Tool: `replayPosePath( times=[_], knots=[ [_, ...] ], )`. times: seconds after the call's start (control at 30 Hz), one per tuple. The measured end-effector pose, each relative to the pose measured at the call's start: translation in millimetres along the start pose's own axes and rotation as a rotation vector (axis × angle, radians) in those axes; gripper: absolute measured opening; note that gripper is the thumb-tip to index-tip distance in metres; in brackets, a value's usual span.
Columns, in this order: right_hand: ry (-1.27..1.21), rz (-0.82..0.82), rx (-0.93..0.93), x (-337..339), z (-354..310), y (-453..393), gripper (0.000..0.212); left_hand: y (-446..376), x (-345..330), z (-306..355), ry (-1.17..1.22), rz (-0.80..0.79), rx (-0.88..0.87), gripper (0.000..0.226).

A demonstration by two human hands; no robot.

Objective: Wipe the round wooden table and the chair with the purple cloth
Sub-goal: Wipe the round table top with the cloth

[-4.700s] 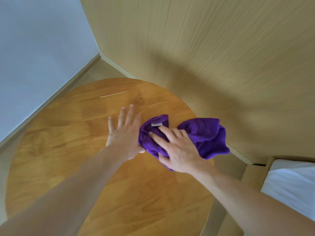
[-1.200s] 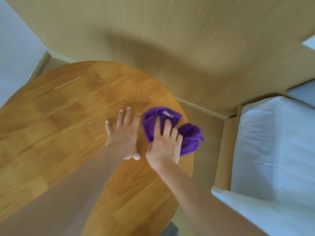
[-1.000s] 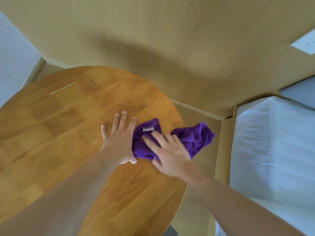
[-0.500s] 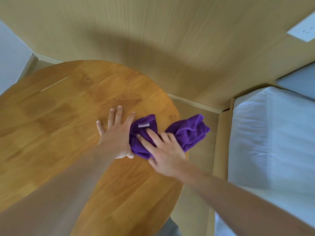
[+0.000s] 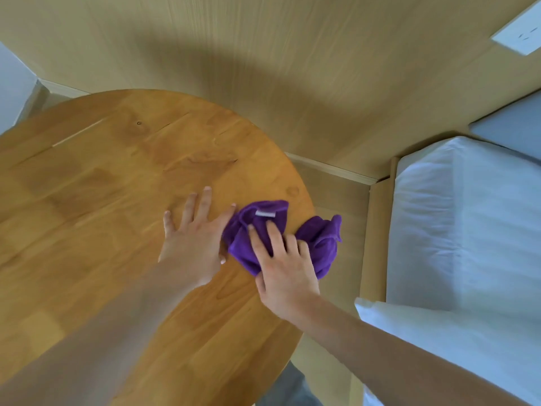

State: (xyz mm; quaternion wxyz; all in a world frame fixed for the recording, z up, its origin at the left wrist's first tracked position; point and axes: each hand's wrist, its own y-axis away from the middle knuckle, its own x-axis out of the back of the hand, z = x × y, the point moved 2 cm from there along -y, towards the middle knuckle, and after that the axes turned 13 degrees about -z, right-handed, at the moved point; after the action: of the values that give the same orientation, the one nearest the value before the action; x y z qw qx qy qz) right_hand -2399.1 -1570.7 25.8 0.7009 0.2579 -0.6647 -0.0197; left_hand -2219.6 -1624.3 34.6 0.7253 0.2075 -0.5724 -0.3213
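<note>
One purple cloth (image 5: 257, 230) lay bunched at the right edge of the round wooden table (image 5: 117, 200), its long axis running across the table rim from inboard to outboard; the inboard lobe sat on the wood with a small white tag facing up, and the outboard lobe hung past the rim over the floor. One table was in view, seen from above, its planks running diagonally; no chair could be made out. Two bare hands were on the table. Left hand (image 5: 193, 241): palm down flat on the wood just inboard of the cloth, fingers straight and spread, pointing away from the person, index finger touching the cloth's inboard edge, holding nothing. Right hand (image 5: 285, 271): palm down on top of the cloth's middle, fingers extended and slightly spread, pressing the fabric against the table near the rim, not curled round it. Both forearms reached in from the near side, converging toward the cloth. One white-covered bed (image 5: 468, 230) stood beyond the table's right edge, well apart from the cloth; one white wall plate (image 5: 521, 33) sat on the wood-grain wall behind the table.
</note>
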Motion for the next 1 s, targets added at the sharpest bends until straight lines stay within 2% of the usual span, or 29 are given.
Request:
replayPosePath(
  times=[0.1,0.17,0.27,0.33,0.4,0.57,0.63,0.7,0.73,0.87,1.0],
  knots=[
    [0.042,-0.023,0.296,5.0,30.8,-1.8,0.077,22.5,-22.1,17.4,-0.028,0.086,-0.021,0.084],
    [-0.024,-0.043,0.294,16.0,56.6,-24.6,0.068,31.0,-35.1,24.7,-0.024,0.029,-0.014,0.098],
    [-0.263,-0.02,-0.128,26.7,76.9,-58.3,0.065,32.3,-48.4,26.8,-0.062,-0.102,0.008,0.147],
    [-0.364,0.022,-0.385,22.1,71.2,-64.2,0.065,31.1,-53.2,27.3,-0.094,-0.133,0.022,0.162],
    [-0.325,0.042,-0.433,15.8,52.5,-51.8,0.067,29.4,-54.1,28.0,-0.086,-0.145,0.031,0.166],
    [-0.18,-0.003,-0.072,-13.5,3.5,29.8,0.073,27.7,-54.7,26.1,-0.053,-0.16,0.03,0.163],
    [-0.118,-0.038,0.112,-21.5,3.9,46.6,0.073,28.3,-53.4,27.0,-0.036,-0.158,0.032,0.164],
    [-0.101,-0.049,0.168,-17.3,21.0,34.6,0.067,28.2,-52.2,28.7,-0.039,-0.168,0.044,0.164],
    [-0.122,-0.044,0.109,-11.6,31.9,20.7,0.064,27.6,-52.1,29.5,-0.042,-0.176,0.05,0.164],
    [-0.321,0.013,-0.321,9.0,68.2,-41.6,0.051,26.2,-52.8,31.0,-0.03,-0.18,0.053,0.167],
    [-0.388,0.053,-0.453,5.7,56.8,-36.2,0.048,26.8,-53.4,29.9,-0.04,-0.167,0.055,0.167]
  ],
)
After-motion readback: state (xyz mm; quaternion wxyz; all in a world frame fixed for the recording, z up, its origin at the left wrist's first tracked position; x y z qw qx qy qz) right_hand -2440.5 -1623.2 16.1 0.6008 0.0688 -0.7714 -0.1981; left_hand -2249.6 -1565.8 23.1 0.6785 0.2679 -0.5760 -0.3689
